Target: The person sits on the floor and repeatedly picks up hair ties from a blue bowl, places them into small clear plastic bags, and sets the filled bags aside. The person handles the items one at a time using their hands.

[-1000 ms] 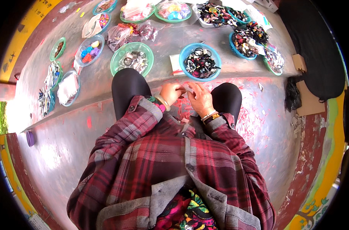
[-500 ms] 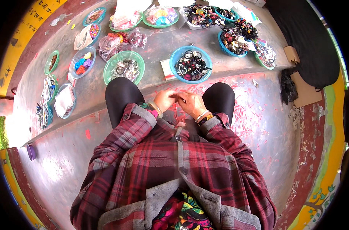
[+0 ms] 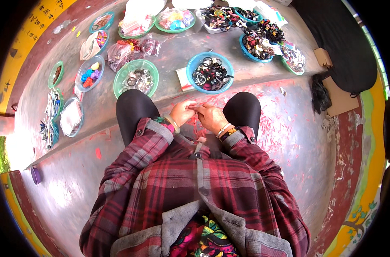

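Observation:
Between my knees, my left hand (image 3: 183, 113) and my right hand (image 3: 212, 118) meet with their fingertips together. Both hands are closed in a pinch; whatever lies between the fingers is too small or too hidden to make out. Just beyond them stands a blue basin (image 3: 230, 72) filled with dark elastic hair ties (image 3: 210, 73). Left of it, past my left knee, is a green basin (image 3: 118, 81) with small clear plastic packets and dark rings (image 3: 138, 81).
More basins line the raised ledge: one with blue, red and yellow pieces (image 3: 90, 76), one with white sheets (image 3: 71, 117), others with hair ties (image 3: 258, 45). Red scraps (image 3: 272, 113) litter the floor at right. A black bag (image 3: 320, 93) and cardboard (image 3: 341, 99) lie farther right.
The view has shifted slightly, so the basins appear a little further left. My hands stay together at the fingertips, with the fingers somewhat straighter than before.

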Motion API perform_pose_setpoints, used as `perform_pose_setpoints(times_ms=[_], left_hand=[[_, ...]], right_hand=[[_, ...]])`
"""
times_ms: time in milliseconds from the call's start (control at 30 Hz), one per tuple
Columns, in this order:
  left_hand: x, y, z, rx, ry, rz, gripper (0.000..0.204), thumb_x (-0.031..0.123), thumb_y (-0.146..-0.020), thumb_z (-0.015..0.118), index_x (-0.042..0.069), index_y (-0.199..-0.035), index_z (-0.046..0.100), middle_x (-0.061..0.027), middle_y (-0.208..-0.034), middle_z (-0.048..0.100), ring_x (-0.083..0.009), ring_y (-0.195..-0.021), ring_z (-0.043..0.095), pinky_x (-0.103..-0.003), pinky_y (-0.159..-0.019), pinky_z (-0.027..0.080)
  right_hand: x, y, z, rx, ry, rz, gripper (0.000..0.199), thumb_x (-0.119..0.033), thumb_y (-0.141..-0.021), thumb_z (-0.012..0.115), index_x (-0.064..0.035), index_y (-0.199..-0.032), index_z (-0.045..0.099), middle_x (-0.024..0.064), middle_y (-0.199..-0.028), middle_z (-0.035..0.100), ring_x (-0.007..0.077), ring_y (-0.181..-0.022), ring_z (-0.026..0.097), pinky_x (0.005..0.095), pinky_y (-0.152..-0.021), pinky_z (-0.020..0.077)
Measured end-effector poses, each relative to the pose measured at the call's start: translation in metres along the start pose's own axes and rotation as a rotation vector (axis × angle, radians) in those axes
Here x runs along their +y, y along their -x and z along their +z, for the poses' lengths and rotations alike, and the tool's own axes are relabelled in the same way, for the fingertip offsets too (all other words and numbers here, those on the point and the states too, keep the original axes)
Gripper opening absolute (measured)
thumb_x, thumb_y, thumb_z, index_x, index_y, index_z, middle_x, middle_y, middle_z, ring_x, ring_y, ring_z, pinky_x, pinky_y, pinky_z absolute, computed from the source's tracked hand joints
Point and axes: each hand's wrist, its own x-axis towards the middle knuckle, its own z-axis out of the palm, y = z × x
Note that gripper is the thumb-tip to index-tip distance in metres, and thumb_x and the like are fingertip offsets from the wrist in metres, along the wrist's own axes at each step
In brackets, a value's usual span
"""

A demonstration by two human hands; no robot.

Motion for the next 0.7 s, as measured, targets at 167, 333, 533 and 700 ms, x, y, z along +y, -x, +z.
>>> perform_pose_setpoints(times_ms=[167, 333, 533, 700], left_hand=[[0.012, -0.001, -0.001, -0.033, 0.034, -0.003, 0.026, 0.001, -0.081, 0.051, -0.003, -0.107, 0.053, -0.0067, -0.099, 0.058, -0.013, -0.093, 0.054, -0.027, -0.083, 0.043], [0.026, 0.002, 0.003, 0.095, 0.429, -0.076, 0.019, 0.01, -0.082, 0.054, -0.001, -0.097, 0.058, -0.0067, -0.093, 0.06, -0.0127, -0.086, 0.056, -0.024, -0.078, 0.044], [0.0, -0.006, -0.023, 0.121, 0.483, -0.036, 0.015, 0.011, -0.084, 0.049, 0.002, -0.087, 0.06, -0.0059, -0.083, 0.061, -0.0148, -0.077, 0.058, -0.026, -0.072, 0.046], [0.002, -0.006, -0.021, 0.264, 0.485, -0.074, 0.015, 0.008, -0.083, 0.046, 0.0, -0.087, 0.059, -0.0068, -0.083, 0.061, -0.0166, -0.075, 0.058, -0.027, -0.07, 0.047]], right_hand=[[-0.005, -0.004, -0.004, -0.016, 0.099, -0.037, 0.039, -0.007, -0.075, 0.049, -0.0107, -0.114, 0.05, 0.0165, -0.086, 0.059, 0.0341, -0.077, 0.058, 0.0422, -0.066, 0.0474], [-0.013, -0.007, -0.004, 0.064, 0.258, -0.239, 0.058, -0.007, -0.072, 0.05, -0.0058, -0.127, 0.032, 0.0159, -0.092, 0.057, 0.0323, -0.084, 0.057, 0.0397, -0.069, 0.047], [-0.03, -0.018, -0.005, -0.133, 0.322, -0.288, 0.065, -0.008, -0.072, 0.053, -0.0025, -0.13, 0.026, 0.0151, -0.098, 0.055, 0.0326, -0.093, 0.053, 0.0384, -0.073, 0.0471], [-0.021, -0.024, 0.0, -0.004, 0.274, -0.386, 0.059, -0.008, -0.071, 0.051, -0.003, -0.127, 0.033, 0.0143, -0.092, 0.055, 0.0295, -0.083, 0.055, 0.0365, -0.07, 0.0466]])
